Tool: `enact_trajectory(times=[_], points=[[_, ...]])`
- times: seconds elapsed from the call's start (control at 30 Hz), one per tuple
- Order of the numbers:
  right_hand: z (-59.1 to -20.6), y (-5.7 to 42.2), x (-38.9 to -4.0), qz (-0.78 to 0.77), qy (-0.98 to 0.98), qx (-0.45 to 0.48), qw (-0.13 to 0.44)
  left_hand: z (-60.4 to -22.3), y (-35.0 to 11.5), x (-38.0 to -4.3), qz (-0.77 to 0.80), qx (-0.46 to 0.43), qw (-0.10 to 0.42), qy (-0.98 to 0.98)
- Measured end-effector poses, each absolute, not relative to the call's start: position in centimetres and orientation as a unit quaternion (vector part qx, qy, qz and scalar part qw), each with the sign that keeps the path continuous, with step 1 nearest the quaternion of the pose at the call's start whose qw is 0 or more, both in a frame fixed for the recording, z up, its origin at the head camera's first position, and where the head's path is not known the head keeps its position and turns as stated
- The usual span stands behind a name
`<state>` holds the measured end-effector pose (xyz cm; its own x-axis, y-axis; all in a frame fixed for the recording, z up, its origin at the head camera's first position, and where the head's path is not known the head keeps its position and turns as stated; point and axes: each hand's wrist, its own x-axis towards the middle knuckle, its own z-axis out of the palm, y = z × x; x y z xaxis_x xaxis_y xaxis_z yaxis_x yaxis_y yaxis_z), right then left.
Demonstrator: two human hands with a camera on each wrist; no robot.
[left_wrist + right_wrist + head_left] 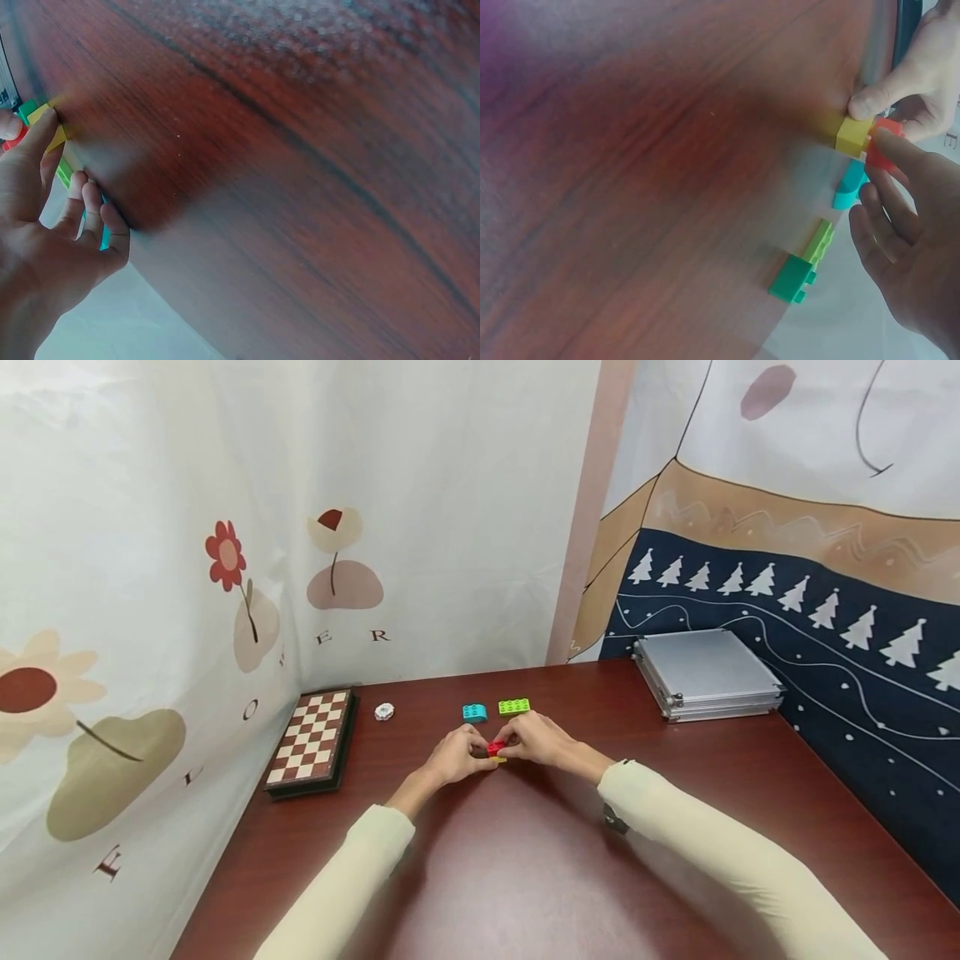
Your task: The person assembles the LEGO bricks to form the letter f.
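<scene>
Both hands meet near the middle of the table's far half. My left hand (457,754) pinches a yellow toy building brick (853,136), its thumb on one side. Right against the yellow one is a red brick (885,141), which my right hand (542,739) holds between thumb and fingers. In the head view the red brick shows on top of the yellow. Just beyond the hands lie a turquoise brick with a curved end (474,712) and a lime green brick (514,706). A darker green brick (791,279) appears beside the lime one in the right wrist view; my right hand hides it in the head view.
A checkered chessboard box (311,735) lies on the left of the brown table (510,877). Near it is a small white patterned round object (384,712). Silvery flat cases (708,668) are stacked at the back right. Printed curtains (450,527) border the table.
</scene>
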<state>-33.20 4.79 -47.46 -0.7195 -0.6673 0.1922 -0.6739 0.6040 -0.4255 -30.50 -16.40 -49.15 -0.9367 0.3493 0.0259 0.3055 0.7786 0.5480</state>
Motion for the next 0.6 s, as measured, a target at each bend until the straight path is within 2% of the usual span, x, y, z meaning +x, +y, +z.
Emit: enact_trajectory(times=[0.23, 0.6], points=[[-46.8, 4.8, -33.5, 0.252, -0.890, 0.378, -0.034, -49.2, -16.4, -30.5, 0.287, 0.181, 0.042, 0.940], [-46.2, 4.4, -33.8, 0.209, -0.898, 0.386, -0.033, -49.1, -16.3, -30.8, 0.296, 0.174, 0.034, 0.939]])
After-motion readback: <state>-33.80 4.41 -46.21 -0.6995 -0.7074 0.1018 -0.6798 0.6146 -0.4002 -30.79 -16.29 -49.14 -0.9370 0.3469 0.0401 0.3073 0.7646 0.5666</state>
